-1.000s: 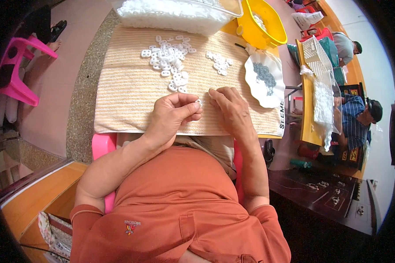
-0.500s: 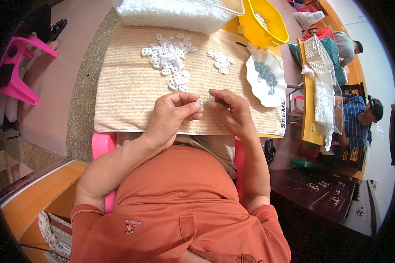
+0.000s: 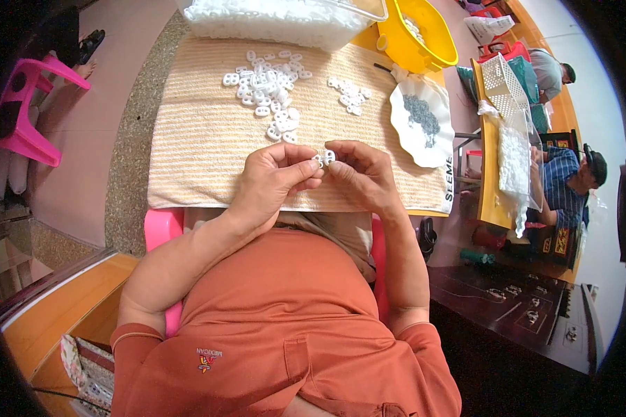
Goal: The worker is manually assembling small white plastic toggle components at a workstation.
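Observation:
Between thumb and finger of my left hand (image 3: 279, 170) a small white plastic piece (image 3: 318, 160) is pinched. My right hand (image 3: 363, 174) pinches another white two-holed piece (image 3: 330, 157), held up against the first. Fingertips partly cover both, so how they join cannot be made out. Beyond my left hand, on the striped beige towel (image 3: 195, 153), lies a loose pile of white two-holed plastic pieces (image 3: 275, 87). A smaller cluster of white pieces (image 3: 350, 96) lies to its right. Small grey parts (image 3: 421, 118) fill a white wavy-edged dish (image 3: 403, 142) beyond my right hand.
A clear tub (image 3: 365, 17) of white pieces stands at the table's far edge, beside a yellow basin (image 3: 442, 48). A pink stool (image 3: 28, 118) is on the floor at left. At right, a person in a striped shirt (image 3: 563, 182) sits by another table (image 3: 490, 201).
My right hand has moved slightly left, bringing its white piece up to the one in my left hand. The gap between the fingertips has closed.

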Tool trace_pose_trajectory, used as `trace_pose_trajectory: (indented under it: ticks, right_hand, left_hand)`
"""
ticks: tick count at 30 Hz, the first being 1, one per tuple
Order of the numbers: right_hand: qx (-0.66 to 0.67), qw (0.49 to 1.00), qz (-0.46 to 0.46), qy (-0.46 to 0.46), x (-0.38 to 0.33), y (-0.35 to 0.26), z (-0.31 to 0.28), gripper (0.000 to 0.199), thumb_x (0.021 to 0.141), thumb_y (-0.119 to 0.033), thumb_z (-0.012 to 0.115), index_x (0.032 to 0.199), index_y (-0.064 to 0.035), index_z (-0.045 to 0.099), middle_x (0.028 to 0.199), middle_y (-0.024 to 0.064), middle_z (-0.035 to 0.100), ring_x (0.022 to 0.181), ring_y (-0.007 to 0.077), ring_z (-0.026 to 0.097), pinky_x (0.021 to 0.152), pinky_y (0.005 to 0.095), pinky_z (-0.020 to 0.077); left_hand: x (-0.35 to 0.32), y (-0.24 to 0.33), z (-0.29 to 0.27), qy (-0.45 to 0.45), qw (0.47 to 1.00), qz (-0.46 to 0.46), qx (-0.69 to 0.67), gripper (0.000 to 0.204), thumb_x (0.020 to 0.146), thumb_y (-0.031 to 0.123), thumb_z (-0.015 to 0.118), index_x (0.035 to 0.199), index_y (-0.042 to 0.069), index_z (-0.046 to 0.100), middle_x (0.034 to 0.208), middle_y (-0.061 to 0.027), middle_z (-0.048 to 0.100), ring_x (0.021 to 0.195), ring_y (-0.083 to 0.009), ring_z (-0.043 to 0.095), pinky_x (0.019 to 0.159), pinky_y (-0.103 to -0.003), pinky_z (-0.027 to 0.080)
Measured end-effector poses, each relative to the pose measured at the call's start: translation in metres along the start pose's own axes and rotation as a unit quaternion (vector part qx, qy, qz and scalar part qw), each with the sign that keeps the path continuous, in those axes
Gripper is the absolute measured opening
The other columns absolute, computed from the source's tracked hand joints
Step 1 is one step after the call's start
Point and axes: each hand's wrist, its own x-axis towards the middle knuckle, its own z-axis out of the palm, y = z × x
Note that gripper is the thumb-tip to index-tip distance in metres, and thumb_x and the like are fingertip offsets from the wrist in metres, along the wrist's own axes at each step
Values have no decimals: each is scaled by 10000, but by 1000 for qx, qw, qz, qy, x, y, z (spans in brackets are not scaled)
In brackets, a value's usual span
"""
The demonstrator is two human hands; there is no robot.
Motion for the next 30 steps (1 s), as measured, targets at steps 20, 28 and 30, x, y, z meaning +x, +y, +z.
trace_pose_trajectory:
  ticks: [20, 28, 30]
  right_hand:
    - [35, 999, 6, -11, 1, -1, -3, 315, 902, -34, 639, 1204, 45, 594, 992, 83, 680, 882, 123, 641, 781, 247, 527]
    - [35, 999, 17, -6, 1, -1, -4, 314, 899, -24, 637, 1200, 52, 591, 987, 91, 683, 866, 133, 650, 774, 253, 532]
    - [42, 999, 19, -8, 1, 0, -5, 314, 898, -23, 637, 1200, 52, 592, 989, 91, 682, 870, 131, 647, 775, 252, 530]
  left_hand:
    - [2, -2, -2, -12, 1000, -3, -7, 125, 893, 36, 637, 1013, 4, 619, 901, -67, 666, 805, -113, 657, 737, -226, 566]
    - [2, -3, -2, -7, 1000, -4, 2, 118, 896, 46, 639, 1007, 10, 622, 899, -59, 667, 797, -108, 655, 731, -224, 563]
    - [2, -3, -3, -7, 1000, -5, 3, 120, 894, 46, 641, 1007, 9, 622, 900, -61, 667, 797, -109, 654, 732, -226, 563]
